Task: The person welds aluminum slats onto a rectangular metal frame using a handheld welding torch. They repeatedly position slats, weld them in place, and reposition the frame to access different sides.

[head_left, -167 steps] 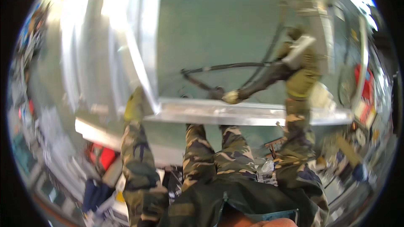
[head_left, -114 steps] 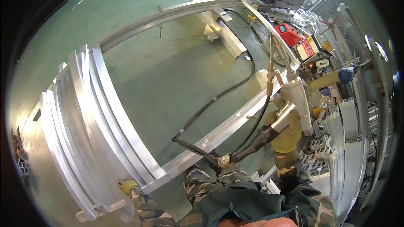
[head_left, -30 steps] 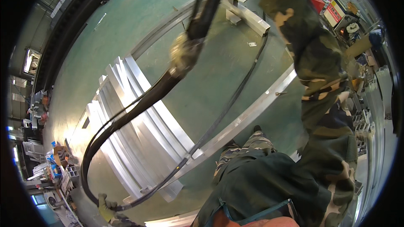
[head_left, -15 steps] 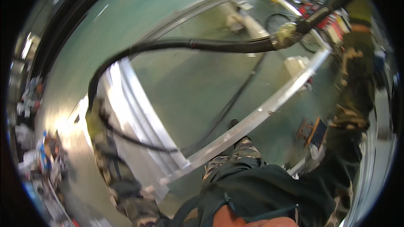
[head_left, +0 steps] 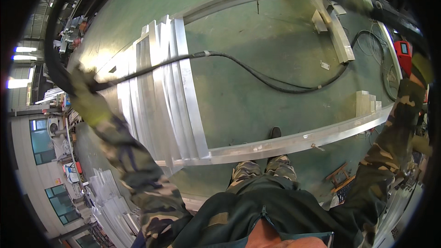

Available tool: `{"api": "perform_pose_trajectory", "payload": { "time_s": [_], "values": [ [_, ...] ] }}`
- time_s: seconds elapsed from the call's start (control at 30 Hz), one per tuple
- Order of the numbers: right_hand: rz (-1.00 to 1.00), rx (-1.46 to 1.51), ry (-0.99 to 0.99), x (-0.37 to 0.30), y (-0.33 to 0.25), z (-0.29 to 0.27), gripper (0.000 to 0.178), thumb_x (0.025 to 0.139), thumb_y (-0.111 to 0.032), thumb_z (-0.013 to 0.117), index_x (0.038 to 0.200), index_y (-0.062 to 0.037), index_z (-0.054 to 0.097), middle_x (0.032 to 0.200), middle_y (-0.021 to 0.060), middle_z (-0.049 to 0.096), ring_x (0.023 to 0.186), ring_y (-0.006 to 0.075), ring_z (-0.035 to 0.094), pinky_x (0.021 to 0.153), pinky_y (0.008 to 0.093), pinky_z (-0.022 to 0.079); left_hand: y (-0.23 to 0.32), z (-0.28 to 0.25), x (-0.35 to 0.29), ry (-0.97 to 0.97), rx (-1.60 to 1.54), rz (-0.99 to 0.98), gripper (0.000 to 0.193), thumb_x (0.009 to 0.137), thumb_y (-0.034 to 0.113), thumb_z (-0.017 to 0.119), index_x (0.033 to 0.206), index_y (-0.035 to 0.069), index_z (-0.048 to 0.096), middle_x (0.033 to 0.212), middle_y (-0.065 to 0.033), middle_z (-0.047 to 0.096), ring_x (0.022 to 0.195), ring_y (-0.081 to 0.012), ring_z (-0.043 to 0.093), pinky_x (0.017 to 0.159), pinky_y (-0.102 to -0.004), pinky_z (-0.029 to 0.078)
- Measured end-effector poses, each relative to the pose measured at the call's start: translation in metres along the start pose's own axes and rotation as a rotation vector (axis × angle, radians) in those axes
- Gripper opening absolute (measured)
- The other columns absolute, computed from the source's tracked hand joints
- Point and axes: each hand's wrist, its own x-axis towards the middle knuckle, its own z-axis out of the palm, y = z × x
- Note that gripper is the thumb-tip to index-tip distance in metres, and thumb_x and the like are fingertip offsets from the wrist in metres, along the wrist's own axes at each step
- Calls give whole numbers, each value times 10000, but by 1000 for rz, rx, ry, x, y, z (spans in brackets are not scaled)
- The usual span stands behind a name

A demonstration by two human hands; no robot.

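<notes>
My gloved left hand [head_left: 83,82] is closed around a black hose [head_left: 151,69] at the left. One thick stretch loops up from this hand along the left rim, and another runs right across the metal frame. At the upper right, my raised, gloved right hand [head_left: 420,66] grips a thick black hose end [head_left: 390,18]; its fingers are partly lost in the dark rim. Below the hoses lies a large aluminium frame [head_left: 280,144], with several long silvery profiles [head_left: 188,92] laid side by side across its left part.
My feet stand at the frame's near edge. Inside the frame lie metal blocks [head_left: 365,103] and a beam [head_left: 340,41]. A red device [head_left: 404,57] with a small screen stands at the right. A small wooden stool [head_left: 340,179] is near my right leg. Stacked profiles [head_left: 108,197] lie lower left.
My left hand has risen with the hose, and the hose now loops above it. My right hand has moved toward the right rim. The view has shifted, showing more of the left wall.
</notes>
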Motion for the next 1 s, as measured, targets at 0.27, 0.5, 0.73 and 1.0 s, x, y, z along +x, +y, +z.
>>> {"api": "perform_pose_trajectory", "payload": {
  "time_s": [0.27,0.5,0.73,1.0],
  "values": [
    [229,22,48,-16,28,-87,445,1067,-349,543,1364,-18,529,1155,63,609,989,192,595,894,333,482,-264,-16,-244,-1065,851,-363,365,861,198,755,1217,122,734,1036,-118,746,943,-288,716,835,-398,538],
    [476,42,9,-52,42,-156,464,1097,-334,495,1431,-12,497,1262,74,598,1093,200,583,992,350,459,-371,96,-368,-1440,1137,-362,305,896,268,676,1191,217,733,1235,-99,705,1195,-345,650,1017,-538,485],
    [682,-24,-91,-94,109,-156,486,1069,-308,539,1450,-9,511,1300,79,615,1137,201,595,1030,357,463,-358,123,-482,-1497,979,-775,587,900,396,667,1422,145,576,1438,-158,591,1306,-387,578,1090,-495,474],
    [644,-844,-691,-230,269,9,557,868,-250,850,1335,-16,657,1148,68,718,1017,179,673,905,337,544,-344,8,-490,-1323,832,-1051,555,946,433,610,1409,127,613,1434,-175,611,1307,-379,581,1114,-458,448]
  ]
}}
